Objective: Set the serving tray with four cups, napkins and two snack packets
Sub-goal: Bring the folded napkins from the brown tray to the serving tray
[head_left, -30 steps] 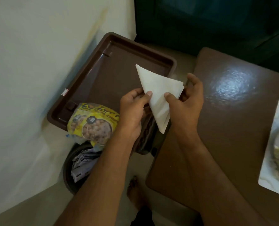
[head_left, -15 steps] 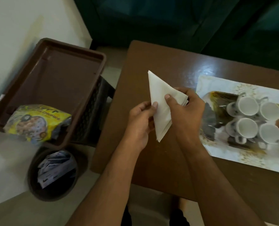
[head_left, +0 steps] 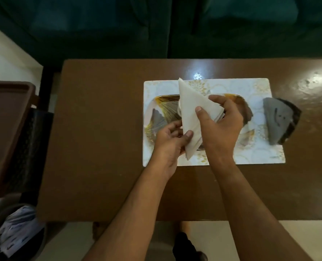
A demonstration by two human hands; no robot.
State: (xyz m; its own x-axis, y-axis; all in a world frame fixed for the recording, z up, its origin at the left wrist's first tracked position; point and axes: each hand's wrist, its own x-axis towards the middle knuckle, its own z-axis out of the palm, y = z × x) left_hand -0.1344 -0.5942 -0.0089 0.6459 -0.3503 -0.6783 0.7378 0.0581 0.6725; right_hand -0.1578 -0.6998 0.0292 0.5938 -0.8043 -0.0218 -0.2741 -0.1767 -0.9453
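At the centre of the frame, the left hand [head_left: 168, 143] and right hand [head_left: 220, 125] both pinch a stack of white napkins [head_left: 192, 117] folded into a triangle, held above a white, gold-patterned serving tray [head_left: 258, 153] on a brown tabletop [head_left: 100, 129]. A brown bin [head_left: 5, 117] sits at the left edge.

Two hands [head_left: 194, 132], one folded napkin [head_left: 196, 113], one serving tray [head_left: 258, 153], one table [head_left: 103, 129], one bin [head_left: 15, 232].

Both forearms reach forward, left hand [head_left: 168, 142] and right hand [head_left: 220, 127] pinching with curled fingers [head_left: 200, 117].
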